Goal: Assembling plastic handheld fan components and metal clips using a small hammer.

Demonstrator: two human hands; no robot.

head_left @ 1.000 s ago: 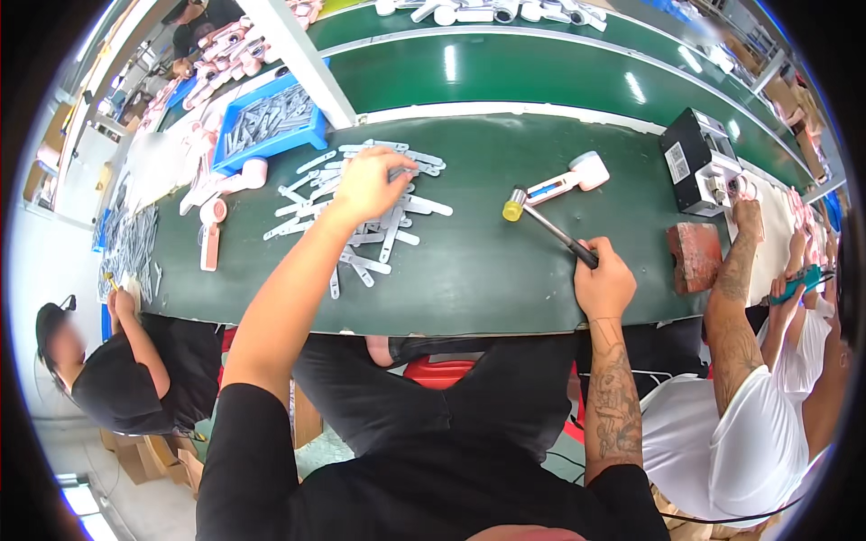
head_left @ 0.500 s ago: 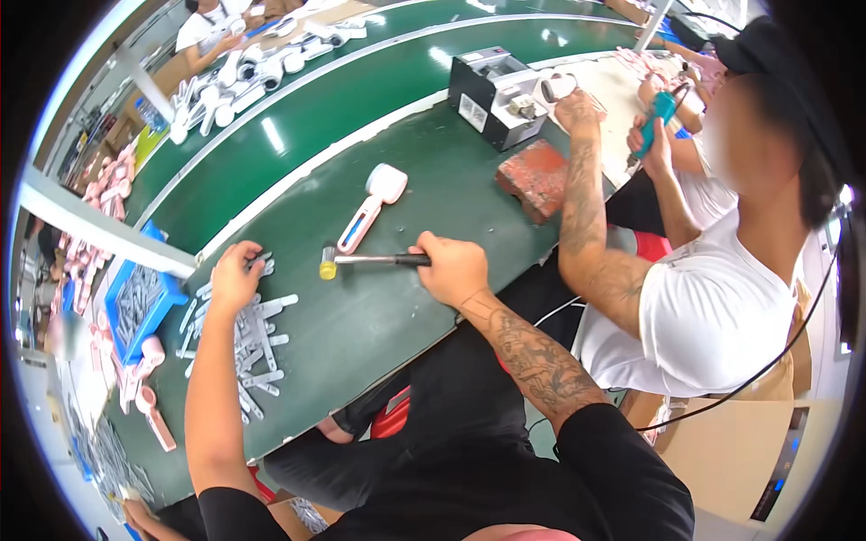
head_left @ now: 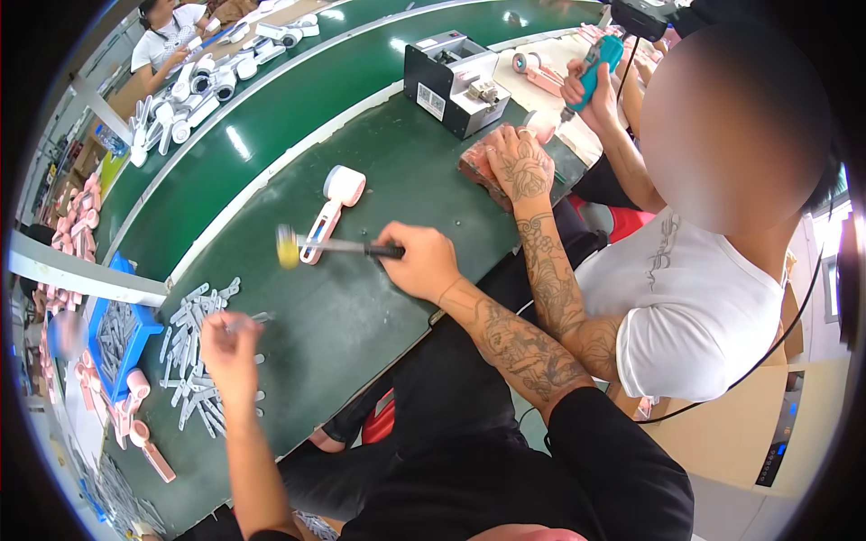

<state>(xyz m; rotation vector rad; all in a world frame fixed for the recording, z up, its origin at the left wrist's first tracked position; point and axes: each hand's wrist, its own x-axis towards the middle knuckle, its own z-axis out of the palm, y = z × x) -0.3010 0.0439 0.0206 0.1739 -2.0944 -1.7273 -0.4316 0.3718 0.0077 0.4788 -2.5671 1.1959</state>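
Observation:
My right hand (head_left: 421, 261) grips a small mallet (head_left: 347, 245) by its black handle. The mallet's yellow-faced head hovers to the left, blurred, and its shaft crosses in front of a pink-and-white handheld device with a round head (head_left: 343, 187). That device lies on the green worktop (head_left: 361, 316). On the left, my left hand (head_left: 231, 347) is closed, with a small grey strip (head_left: 262, 317) jutting from its blurred fingertips. Below and beside this hand spreads a pile of similar grey strips (head_left: 191, 343).
Beyond the strips stands a blue bin (head_left: 137, 338) of grey parts. Pink parts (head_left: 155, 460) lie nearby. A black-and-silver bench machine (head_left: 456, 86) stands at the back. On the right, a co-worker holds a teal power screwdriver (head_left: 600, 68) over a reddish block (head_left: 483, 171).
My left hand has closed and come nearer, off the top of the pile. The mallet has swung slightly in my right hand. The co-worker's hand has come down onto the block.

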